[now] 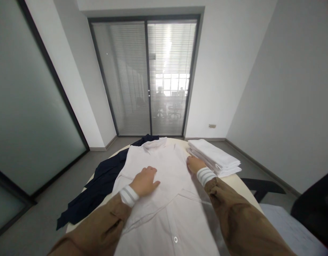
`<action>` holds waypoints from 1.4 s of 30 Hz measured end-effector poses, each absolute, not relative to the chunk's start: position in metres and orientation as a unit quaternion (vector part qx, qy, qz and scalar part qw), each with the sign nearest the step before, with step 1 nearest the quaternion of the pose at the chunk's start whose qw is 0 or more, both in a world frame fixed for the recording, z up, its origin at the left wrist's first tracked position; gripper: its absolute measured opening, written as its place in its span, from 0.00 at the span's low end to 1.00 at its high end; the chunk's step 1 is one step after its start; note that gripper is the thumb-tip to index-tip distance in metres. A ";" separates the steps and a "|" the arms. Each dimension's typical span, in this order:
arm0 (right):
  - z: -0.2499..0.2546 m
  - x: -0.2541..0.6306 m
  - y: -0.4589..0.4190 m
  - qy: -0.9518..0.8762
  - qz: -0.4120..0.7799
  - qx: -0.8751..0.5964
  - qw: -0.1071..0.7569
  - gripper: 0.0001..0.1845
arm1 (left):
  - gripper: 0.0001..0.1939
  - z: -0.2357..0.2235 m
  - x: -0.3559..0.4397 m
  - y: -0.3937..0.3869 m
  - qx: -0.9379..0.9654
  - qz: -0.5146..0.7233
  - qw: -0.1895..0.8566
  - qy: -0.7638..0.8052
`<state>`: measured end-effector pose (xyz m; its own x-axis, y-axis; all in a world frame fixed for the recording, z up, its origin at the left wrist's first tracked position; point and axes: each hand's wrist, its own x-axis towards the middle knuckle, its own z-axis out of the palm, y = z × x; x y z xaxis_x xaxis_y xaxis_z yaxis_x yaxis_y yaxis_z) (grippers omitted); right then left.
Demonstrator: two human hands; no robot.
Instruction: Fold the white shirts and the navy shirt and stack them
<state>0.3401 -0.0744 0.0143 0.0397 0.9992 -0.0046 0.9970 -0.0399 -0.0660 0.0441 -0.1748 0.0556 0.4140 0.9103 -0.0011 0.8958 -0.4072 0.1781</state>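
A white shirt [164, 163] lies spread on a pale table [250, 199], its collar at the far end. Its sleeves seem folded across the body, and a button shows low on the front. My left hand [145, 180] rests over the middle of the shirt, palm down, with thumb and fingers apart and nothing held. At the shirt's right edge is my right hand [195, 165], its fingers curled in against the cloth and seeming to pinch it; the fingertips are partly hidden.
Dark navy clothing [103, 181] lies along the table's left side, partly hanging over the edge. A stack of folded white cloth [215, 156] sits at the right, close to my right hand. A black chair [317, 209] stands at the lower right.
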 end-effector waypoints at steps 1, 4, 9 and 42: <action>0.014 0.338 -0.070 -0.689 0.023 -0.724 0.023 0.17 | 0.27 0.048 0.056 -0.178 0.849 0.054 0.060 0.522; 0.012 0.335 -0.054 -0.683 0.024 -0.730 0.028 0.17 | 0.35 0.018 0.081 -0.186 0.860 0.086 0.000 0.504; 0.003 0.335 -0.021 -0.686 0.038 -0.725 0.050 0.16 | 0.31 -0.019 0.080 -0.188 0.877 0.114 -0.007 0.466; -0.001 0.311 0.048 -0.628 -0.012 -0.771 0.105 0.25 | 0.36 -0.009 0.066 -0.181 0.853 0.089 0.110 0.502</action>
<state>0.3111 0.0480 -0.0010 0.2102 0.9661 0.1498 0.9711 -0.1886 -0.1463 0.0659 -0.1809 -0.0087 0.4801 0.8762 0.0412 0.8371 -0.4717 0.2771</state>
